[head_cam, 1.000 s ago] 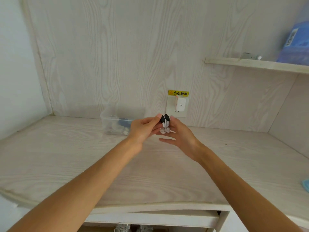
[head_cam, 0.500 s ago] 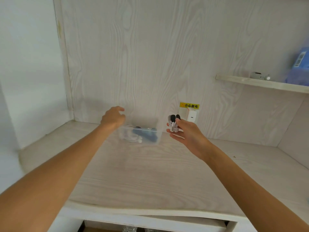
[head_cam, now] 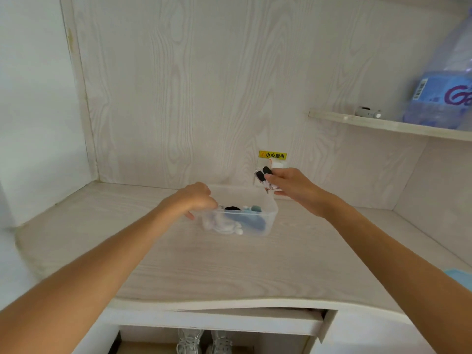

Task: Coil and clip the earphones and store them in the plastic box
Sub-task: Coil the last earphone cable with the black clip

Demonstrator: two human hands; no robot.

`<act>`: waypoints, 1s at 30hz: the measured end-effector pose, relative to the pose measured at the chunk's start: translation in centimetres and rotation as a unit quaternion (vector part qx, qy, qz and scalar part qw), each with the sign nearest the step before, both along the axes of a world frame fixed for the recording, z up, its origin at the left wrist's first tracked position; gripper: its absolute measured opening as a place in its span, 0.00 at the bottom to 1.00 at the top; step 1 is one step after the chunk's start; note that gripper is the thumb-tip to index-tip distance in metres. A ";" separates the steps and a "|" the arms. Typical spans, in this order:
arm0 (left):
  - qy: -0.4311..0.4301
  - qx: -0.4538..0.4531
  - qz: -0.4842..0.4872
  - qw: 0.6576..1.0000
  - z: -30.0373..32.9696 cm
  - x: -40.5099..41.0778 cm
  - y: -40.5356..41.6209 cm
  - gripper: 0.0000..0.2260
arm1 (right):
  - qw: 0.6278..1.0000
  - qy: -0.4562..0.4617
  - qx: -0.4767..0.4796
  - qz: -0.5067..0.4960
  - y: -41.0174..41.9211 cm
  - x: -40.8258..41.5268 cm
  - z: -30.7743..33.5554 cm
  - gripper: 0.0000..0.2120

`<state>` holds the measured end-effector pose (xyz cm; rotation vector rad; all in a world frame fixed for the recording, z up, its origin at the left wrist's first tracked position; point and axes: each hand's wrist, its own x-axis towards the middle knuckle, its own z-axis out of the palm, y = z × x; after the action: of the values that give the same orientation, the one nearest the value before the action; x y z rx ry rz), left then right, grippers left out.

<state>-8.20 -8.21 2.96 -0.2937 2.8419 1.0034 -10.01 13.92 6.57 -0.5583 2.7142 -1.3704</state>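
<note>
A clear plastic box [head_cam: 271, 218] stands on the pale wooden desk [head_cam: 229, 264] near the back wall. Inside it lie white coiled earphones, a blue bundle and something black. My left hand [head_cam: 195, 198] grips the box's left rim with curled fingers. My right hand [head_cam: 288, 183] hovers just above the box's right end and pinches a coiled bundle of white earphones [head_cam: 264, 176] with black ear pads, a clip around it.
A wall socket with a white plug and a yellow warning label [head_cam: 272, 155] sits behind my right hand. A shelf [head_cam: 388, 126] at right carries a large water bottle [head_cam: 444, 98]. Shoes [head_cam: 204, 341] stand below the desk.
My left hand let go of the earphones, reached left and took hold of the box, which now sits nearer the desk's middle. My right hand kept the coiled earphones and brought them over the box's right end.
</note>
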 end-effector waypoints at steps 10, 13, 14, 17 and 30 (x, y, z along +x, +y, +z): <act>0.131 -0.095 -0.213 0.964 3.3 -2.4 2.1 0.19 | 0.970 -0.013 0.235 0.065 -3.4 -3.7 -0.1 0.16; 0.114 -0.163 -0.209 0.957 2.5 -3.6 1.9 0.16 | 0.970 -0.078 0.227 0.042 -5.1 -5.4 -1.6 0.18; 0.114 -0.185 -0.201 0.955 2.0 -4.0 1.9 0.15 | 0.972 -0.088 0.218 0.027 -5.5 -5.9 -2.3 0.19; 0.132 -0.225 -0.168 0.951 0.8 -4.6 1.8 0.12 | 0.973 -0.064 0.221 -0.025 -6.1 -7.1 -4.0 0.21; 0.128 -0.209 -0.109 0.963 -0.2 -5.6 2.4 0.09 | 0.961 0.047 0.267 -0.061 -4.8 -6.5 -3.8 0.11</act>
<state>-13.80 -5.77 2.77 0.1273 3.2102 0.4176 -16.47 9.12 2.75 -0.4204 3.0513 -0.5768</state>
